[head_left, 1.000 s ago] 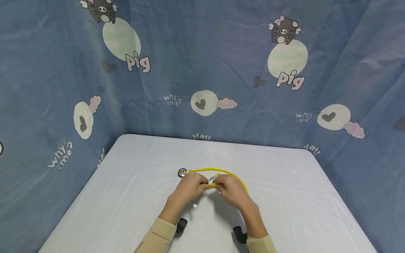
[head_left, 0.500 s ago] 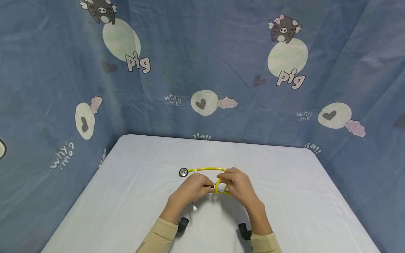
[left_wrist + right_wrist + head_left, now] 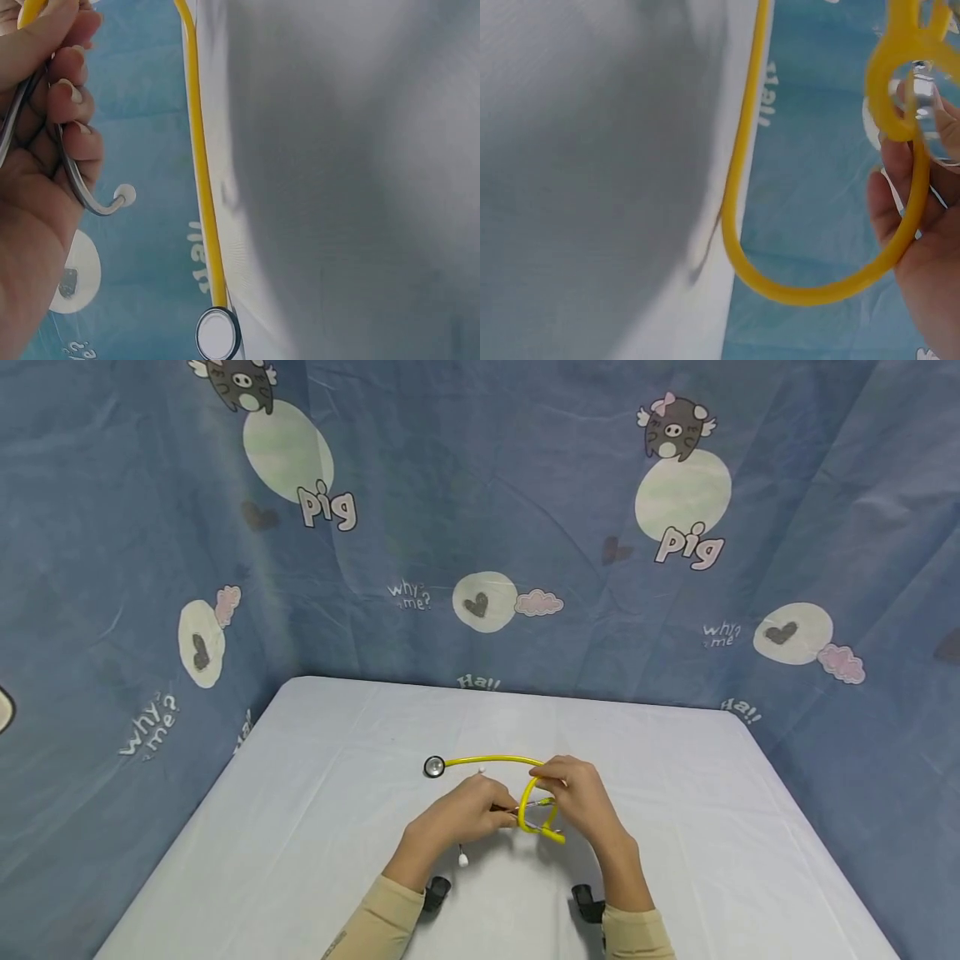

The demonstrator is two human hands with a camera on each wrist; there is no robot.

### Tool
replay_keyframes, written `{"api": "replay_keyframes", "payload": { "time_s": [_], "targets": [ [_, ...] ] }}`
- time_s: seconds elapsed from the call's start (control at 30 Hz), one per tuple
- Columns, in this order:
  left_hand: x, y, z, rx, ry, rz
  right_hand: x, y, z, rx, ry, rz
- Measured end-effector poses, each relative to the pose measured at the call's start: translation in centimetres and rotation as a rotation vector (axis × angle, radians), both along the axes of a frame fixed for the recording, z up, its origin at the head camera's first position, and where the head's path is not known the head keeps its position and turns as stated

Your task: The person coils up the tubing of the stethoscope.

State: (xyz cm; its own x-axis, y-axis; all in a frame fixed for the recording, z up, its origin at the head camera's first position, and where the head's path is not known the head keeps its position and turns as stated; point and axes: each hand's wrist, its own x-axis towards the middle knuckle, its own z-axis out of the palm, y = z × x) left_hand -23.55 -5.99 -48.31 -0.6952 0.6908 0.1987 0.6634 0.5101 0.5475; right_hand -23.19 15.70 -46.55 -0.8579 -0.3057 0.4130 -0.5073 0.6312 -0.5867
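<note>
A stethoscope with a yellow tube is in both hands. Its round chest piece lies on the white table at the tube's left end. My left hand grips the metal ear tubes, fingers curled round them; a white ear tip sticks out past the fingers in the left wrist view. Over the forked part, my right hand pinches the yellow tubing, which is bent in a loop between the hands. In the right wrist view the tube's long bend hangs beside the right hand. The fingers partly hide the metal parts.
The white table runs back to a blue curtain with pig prints. Black wrist devices sit under both forearms. Beige sleeves cover the lower arms.
My right hand has moved right and drawn the yellow tubing away from the left hand, widening the loop. The left hand has shifted slightly right with the ear tubes. The chest piece has barely moved.
</note>
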Motion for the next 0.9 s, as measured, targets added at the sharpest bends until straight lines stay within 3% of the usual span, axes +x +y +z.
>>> {"api": "replay_keyframes", "payload": {
  "time_s": [0.33, 0.6, 0.73, 0.9],
  "targets": [
    [0.0, -0.2, 0.5, 0.024, -0.012, -0.016, -0.5, 0.8, -0.9, -0.144, -0.177, -0.072],
    [0.0, -0.3, 1.1, 0.079, 0.021, -0.032, -0.7, 1.2, -1.1, -0.227, -0.296, -0.061],
    [0.1, -0.5, 1.1, 0.107, 0.023, 0.008, -0.7, 0.9, -1.2, -0.231, -0.33, -0.056],
    [0.3, -0.6, 1.0, 0.155, 0.026, 0.108, -0.7, 0.5, -1.4, -0.241, -0.316, -0.081]
  ]
}}
